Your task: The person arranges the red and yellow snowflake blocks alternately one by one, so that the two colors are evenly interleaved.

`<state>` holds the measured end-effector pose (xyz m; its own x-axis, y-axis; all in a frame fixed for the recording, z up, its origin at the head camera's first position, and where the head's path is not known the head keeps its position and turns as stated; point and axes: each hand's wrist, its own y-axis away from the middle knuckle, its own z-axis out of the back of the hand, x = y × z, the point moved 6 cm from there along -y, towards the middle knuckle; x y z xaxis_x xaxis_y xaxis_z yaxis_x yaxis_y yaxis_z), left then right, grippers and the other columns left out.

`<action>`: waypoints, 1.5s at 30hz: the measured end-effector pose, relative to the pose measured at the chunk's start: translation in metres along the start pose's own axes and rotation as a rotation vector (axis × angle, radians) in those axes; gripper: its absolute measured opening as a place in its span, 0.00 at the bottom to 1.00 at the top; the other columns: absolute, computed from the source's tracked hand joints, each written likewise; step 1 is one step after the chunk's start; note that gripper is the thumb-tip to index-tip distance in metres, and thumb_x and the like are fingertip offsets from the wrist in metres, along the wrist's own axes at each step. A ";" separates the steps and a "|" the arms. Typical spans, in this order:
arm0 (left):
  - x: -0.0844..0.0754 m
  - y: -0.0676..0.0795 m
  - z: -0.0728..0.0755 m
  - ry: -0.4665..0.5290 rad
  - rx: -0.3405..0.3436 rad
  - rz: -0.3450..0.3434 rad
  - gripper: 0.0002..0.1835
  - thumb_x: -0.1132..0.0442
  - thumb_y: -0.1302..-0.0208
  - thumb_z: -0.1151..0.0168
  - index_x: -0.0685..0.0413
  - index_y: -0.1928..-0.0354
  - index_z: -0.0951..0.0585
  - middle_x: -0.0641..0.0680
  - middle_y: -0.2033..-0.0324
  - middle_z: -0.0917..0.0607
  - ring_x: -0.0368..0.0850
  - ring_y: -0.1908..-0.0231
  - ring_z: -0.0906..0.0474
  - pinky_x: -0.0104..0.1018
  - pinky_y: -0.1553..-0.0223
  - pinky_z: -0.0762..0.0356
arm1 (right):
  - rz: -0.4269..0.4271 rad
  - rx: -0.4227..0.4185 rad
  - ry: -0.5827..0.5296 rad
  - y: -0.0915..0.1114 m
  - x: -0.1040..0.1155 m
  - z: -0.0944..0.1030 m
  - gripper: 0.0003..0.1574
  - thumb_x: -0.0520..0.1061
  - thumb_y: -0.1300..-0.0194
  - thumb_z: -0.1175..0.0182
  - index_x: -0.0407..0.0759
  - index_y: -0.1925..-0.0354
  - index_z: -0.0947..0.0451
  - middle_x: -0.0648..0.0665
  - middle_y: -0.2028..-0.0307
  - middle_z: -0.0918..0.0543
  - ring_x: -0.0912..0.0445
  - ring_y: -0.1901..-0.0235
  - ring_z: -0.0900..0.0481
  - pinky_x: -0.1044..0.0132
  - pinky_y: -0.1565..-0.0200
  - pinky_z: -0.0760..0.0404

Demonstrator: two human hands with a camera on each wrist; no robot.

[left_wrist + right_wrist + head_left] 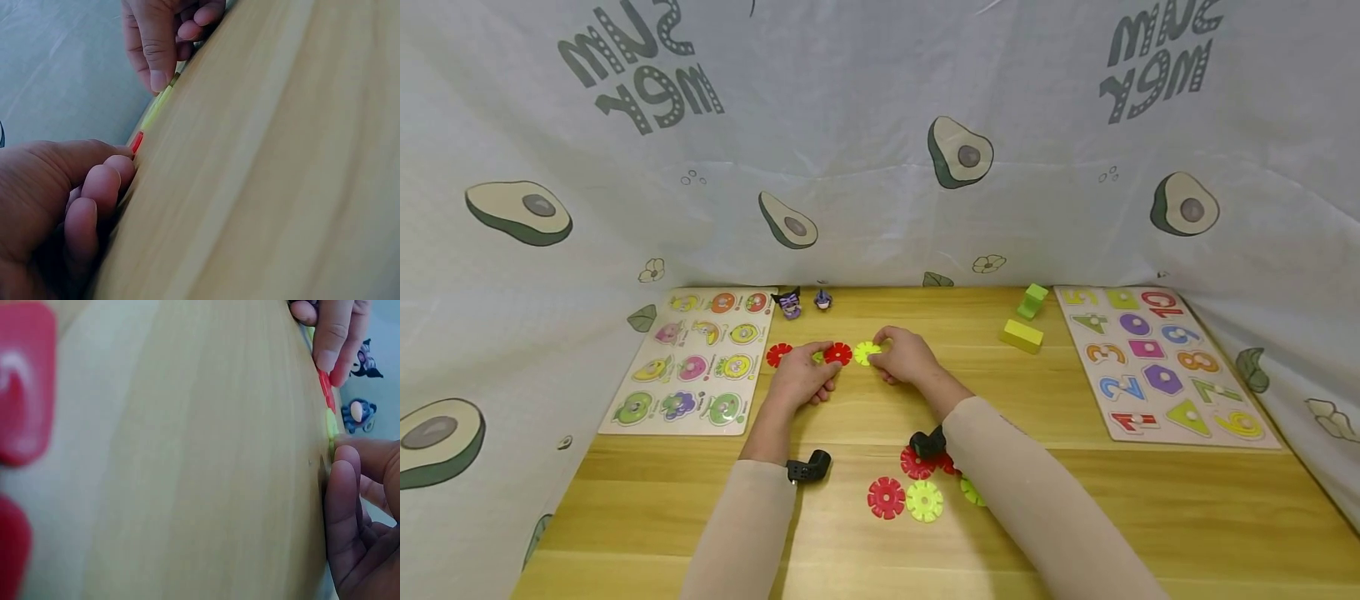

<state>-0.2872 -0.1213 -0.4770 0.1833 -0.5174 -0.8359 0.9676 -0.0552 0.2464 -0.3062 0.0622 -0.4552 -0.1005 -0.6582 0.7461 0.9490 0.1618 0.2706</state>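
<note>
A row of notched plastic interlocking discs lies on the wooden table before me. My left hand (801, 375) grips the edge of a red disc (838, 354) between thumb and forefinger, partly covering a yellow-green disc (817, 356) to its left. Another red disc (778, 354) ends the row on that side. With thumb and forefinger, my right hand (908, 358) pinches the right side of a yellow disc (866, 352) lying flat just beside the gripped red one. In the right wrist view the yellow disc (331, 423) meets the red disc (327, 390) edge to edge.
Near my right forearm lie loose discs, including a red disc (886, 498) and a yellow disc (924, 501). A fruit puzzle board (700, 425) is at left, a number puzzle board (1217, 437) at right. Two small figurines (789, 304) and yellow and green blocks (1022, 336) stand farther back.
</note>
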 end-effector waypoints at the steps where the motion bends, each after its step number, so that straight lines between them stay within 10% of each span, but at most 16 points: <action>1: 0.000 0.000 0.000 0.001 0.002 -0.002 0.26 0.53 0.39 0.38 0.42 0.39 0.29 0.55 0.83 0.18 0.47 0.86 0.23 0.38 0.85 0.23 | -0.002 0.000 0.006 0.000 0.000 0.000 0.18 0.49 0.40 0.37 0.48 0.53 0.29 0.43 0.85 0.22 0.56 0.87 0.25 0.66 0.81 0.22; 13: -0.010 0.006 -0.009 0.041 0.110 -0.058 0.32 0.53 0.45 0.33 0.43 0.37 0.31 0.55 0.80 0.18 0.47 0.85 0.23 0.38 0.83 0.22 | 0.116 0.080 -0.042 0.021 -0.002 0.006 0.23 0.46 0.36 0.41 0.47 0.44 0.31 0.42 0.81 0.22 0.53 0.83 0.24 0.65 0.80 0.25; 22: -0.027 0.004 -0.027 0.059 0.162 -0.111 0.32 0.56 0.44 0.33 0.45 0.36 0.32 0.58 0.78 0.21 0.49 0.84 0.21 0.41 0.81 0.20 | 0.280 0.230 0.106 0.078 -0.010 0.020 0.18 0.43 0.41 0.36 0.48 0.52 0.23 0.49 0.72 0.23 0.56 0.76 0.28 0.64 0.75 0.26; 30: -0.035 0.001 -0.044 0.075 0.190 -0.097 0.33 0.56 0.41 0.36 0.45 0.34 0.35 0.58 0.84 0.20 0.47 0.87 0.23 0.42 0.82 0.21 | 0.412 0.448 0.111 0.128 -0.010 -0.009 0.21 0.48 0.48 0.30 0.53 0.54 0.20 0.51 0.72 0.23 0.60 0.76 0.28 0.68 0.74 0.26; 36: -0.034 0.000 -0.046 0.062 0.182 -0.070 0.33 0.55 0.40 0.37 0.42 0.33 0.35 0.58 0.85 0.21 0.47 0.89 0.25 0.42 0.83 0.21 | 0.579 0.447 0.358 0.150 -0.002 -0.027 0.30 0.56 0.55 0.27 0.55 0.50 0.20 0.59 0.69 0.25 0.64 0.71 0.31 0.73 0.69 0.29; 45: -0.032 -0.001 -0.047 0.060 0.160 -0.062 0.29 0.56 0.38 0.39 0.42 0.34 0.34 0.58 0.85 0.21 0.46 0.89 0.25 0.41 0.84 0.21 | 0.547 0.389 0.460 0.158 0.000 -0.038 0.24 0.54 0.58 0.26 0.56 0.60 0.23 0.59 0.71 0.30 0.65 0.72 0.33 0.73 0.70 0.31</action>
<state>-0.2856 -0.0644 -0.4733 0.1385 -0.4569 -0.8787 0.9383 -0.2233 0.2640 -0.1449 0.0601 -0.4351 0.5604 -0.6344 0.5324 0.6477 0.7364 0.1956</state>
